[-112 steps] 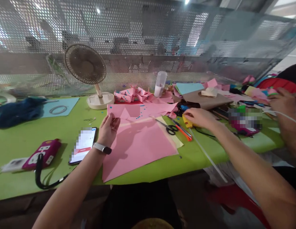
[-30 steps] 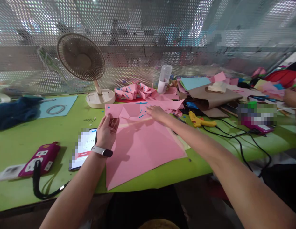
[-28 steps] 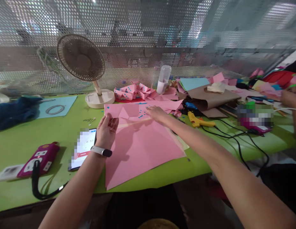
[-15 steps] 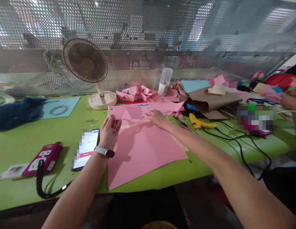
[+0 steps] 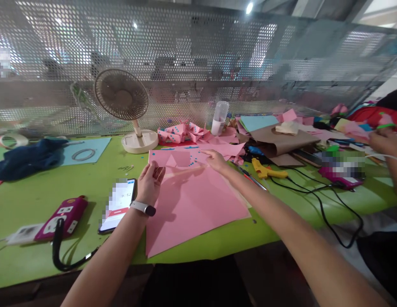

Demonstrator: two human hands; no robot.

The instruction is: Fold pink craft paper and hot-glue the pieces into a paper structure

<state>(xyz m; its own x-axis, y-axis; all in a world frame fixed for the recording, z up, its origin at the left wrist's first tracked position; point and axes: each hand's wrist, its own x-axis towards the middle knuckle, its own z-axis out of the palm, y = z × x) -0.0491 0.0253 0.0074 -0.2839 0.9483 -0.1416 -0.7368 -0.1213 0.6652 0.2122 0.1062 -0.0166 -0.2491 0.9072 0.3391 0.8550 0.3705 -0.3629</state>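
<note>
While spread as before across the green worktop [image 5: 35,187], shows no shift in the big pink sheet [image 5: 192,204]: lies flat in front of the body, near corner hanging just over the edge, same as a few seconds back

At its far edge, keeps the folded pink strip [image 5: 177,157] with its small triangular flap and scattered blue dots, tilted up slightly off the sheet. Has not let go on the left: left hand [image 5: 149,183], grip pinched together on the strip's near-left corner, thumb on top, watch-banded wrist resting beside the phone [image 5: 118,204]

Biggest change sits on the right. Seconds ago reached well off to the side among the tools; now rests the right hand [image 5: 217,160] on the far right part of the strip, fingers loosely apart and laid down on the paper, grip closed on nothing. Leaves the yellow glue gun [image 5: 265,171] lying alone on the worktop to the right, clear of both hands, its black cable [image 5: 323,204] trailing off over the front edge

Reads, as a judgement, as tool handling set aside and both hands back on the paper, one at each end of the folded strip

Off at the far right edge, shows a co-worker's hand [image 5: 384,143] busy with other coloured paper, well apart from all this
</note>
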